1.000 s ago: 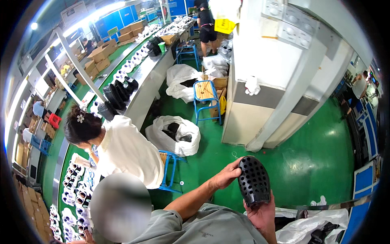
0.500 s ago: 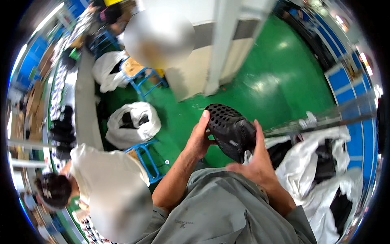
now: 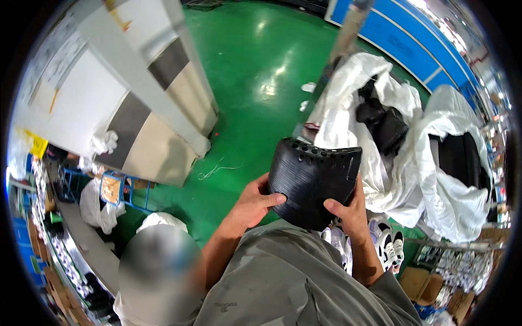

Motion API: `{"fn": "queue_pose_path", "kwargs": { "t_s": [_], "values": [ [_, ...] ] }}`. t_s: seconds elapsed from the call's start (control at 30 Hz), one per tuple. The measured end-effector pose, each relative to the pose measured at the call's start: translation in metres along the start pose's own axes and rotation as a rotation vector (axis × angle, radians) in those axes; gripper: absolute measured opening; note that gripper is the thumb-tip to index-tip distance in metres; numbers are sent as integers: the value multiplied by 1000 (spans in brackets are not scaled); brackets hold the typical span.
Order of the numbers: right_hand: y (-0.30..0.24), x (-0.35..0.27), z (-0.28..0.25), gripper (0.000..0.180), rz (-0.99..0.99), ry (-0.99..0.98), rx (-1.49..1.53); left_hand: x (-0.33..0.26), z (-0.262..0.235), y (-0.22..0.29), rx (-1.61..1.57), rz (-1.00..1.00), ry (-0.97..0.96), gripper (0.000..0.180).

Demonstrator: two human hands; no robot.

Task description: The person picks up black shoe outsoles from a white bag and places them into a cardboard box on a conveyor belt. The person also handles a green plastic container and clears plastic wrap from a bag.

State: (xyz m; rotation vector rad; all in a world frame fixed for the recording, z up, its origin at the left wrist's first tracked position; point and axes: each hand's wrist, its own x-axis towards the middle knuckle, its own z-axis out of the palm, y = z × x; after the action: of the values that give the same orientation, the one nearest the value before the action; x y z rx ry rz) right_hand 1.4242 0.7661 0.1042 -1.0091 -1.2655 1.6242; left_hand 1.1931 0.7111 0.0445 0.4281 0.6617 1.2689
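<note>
Both my hands hold a curved black piece (image 3: 311,185) with a row of holes along its far edge and a finely ribbed face. It may be a shoe part; its exact kind does not show. My left hand (image 3: 258,201) grips the left side, thumb on the face and fingers behind. My right hand (image 3: 350,209) pinches the right side the same way, its fingers mostly hidden. Just beyond the right hand stands a white sack (image 3: 340,117) with black pieces (image 3: 383,125) inside.
Another white sack (image 3: 451,212) with black contents stands further right. Shoes (image 3: 387,244) are beside my right forearm. A post and partition (image 3: 157,125) rise at left. A blue-framed stool (image 3: 114,187) is at far left, and a cardboard box (image 3: 418,285) at lower right.
My view has swung right, toward the white sacks. The black piece has been turned in my hands, so its broad ribbed face shows instead of its rounded, perforated end.
</note>
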Motion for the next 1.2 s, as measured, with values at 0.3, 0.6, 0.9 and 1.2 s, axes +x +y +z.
{"fn": "queue_pose_path", "kwargs": {
  "t_s": [0.3,0.6,0.9,1.2],
  "values": [
    [-32,-38,-73,106,-170,214,-176,59,75,-12,49,27,-209,85],
    [-42,-50,-115,94,-351,630,7,126,140,-36,96,-245,-276,83],
    [-54,-24,-152,84,-413,696,187,163,164,-46,67,-202,-361,83],
    [-134,-11,-266,60,-674,1000,-341,174,135,-46,32,-170,-263,85]
  ]
}}
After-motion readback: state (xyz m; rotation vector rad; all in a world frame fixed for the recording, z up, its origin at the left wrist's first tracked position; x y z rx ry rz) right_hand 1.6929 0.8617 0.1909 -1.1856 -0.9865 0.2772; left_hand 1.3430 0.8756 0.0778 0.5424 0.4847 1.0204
